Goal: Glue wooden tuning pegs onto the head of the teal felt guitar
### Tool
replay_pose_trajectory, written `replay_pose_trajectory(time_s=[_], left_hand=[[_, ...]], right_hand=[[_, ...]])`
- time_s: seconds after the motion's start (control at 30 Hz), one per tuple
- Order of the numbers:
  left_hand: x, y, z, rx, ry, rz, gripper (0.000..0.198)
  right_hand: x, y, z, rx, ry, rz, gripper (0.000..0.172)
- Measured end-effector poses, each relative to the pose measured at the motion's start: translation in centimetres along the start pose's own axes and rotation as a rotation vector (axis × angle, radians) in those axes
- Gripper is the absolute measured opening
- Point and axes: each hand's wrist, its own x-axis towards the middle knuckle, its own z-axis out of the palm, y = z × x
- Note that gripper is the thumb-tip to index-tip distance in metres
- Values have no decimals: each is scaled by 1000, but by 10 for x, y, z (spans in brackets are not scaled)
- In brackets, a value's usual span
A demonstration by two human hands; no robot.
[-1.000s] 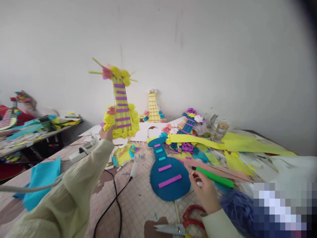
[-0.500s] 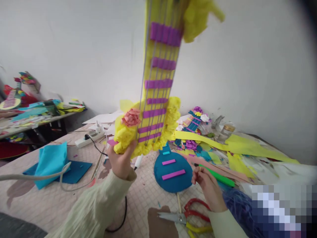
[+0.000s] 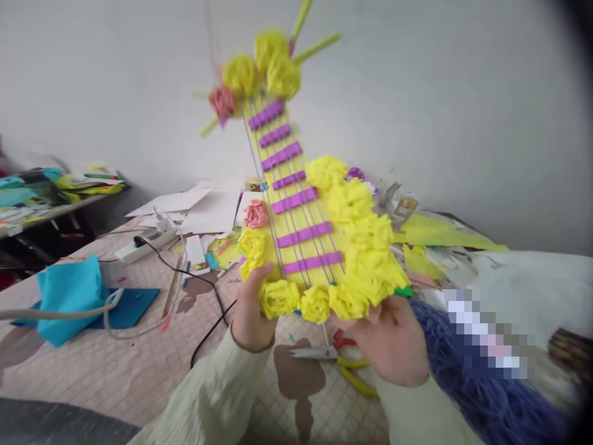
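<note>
A yellow craft guitar point(image 3: 303, 216) is held up in front of me, its neck tilted up and to the left. Purple strips cross it, thin strings run along its length, and yellow paper roses edge the body. My left hand point(image 3: 254, 306) grips the lower left edge, thumb on the front. Under the lower right edge, my right hand point(image 3: 389, 337) supports the body, its fingertips hidden behind the roses. Below on the table lie scissors point(image 3: 319, 353) with red and yellow handles, partly covered by my right hand.
A white power strip point(image 3: 146, 243) with black cords stands left of centre. Folded blue cloth point(image 3: 69, 300) lies at the left, crossed by a pale cable. Yellow paper point(image 3: 445, 235) and scraps cover the right side. Blue-purple yarn point(image 3: 463, 364) is near my right arm.
The guitar has come lower and tilted leftward, so its flowered head now shows. My right hand has risen from beside the blue guitar shape to the yellow guitar's underside.
</note>
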Motion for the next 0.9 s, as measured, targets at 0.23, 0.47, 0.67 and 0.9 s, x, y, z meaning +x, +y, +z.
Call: replay_pose_trajectory(time_s=[0.23, 0.47, 0.67, 0.9], left_hand=[[5, 3, 6, -508, -244, -278, 28], [0, -5, 4, -791, -342, -513, 39], [-19, 2, 4, -920, -365, -559, 41], [-30, 6, 7, -822, -306, -409, 42]], right_hand=[[-18, -22, 27, 159, -152, -234, 24], [-25, -19, 47, 79, -201, -296, 20], [-35, -17, 55, 72, -172, -356, 14], [-43, -16, 51, -9, -186, -377, 16]])
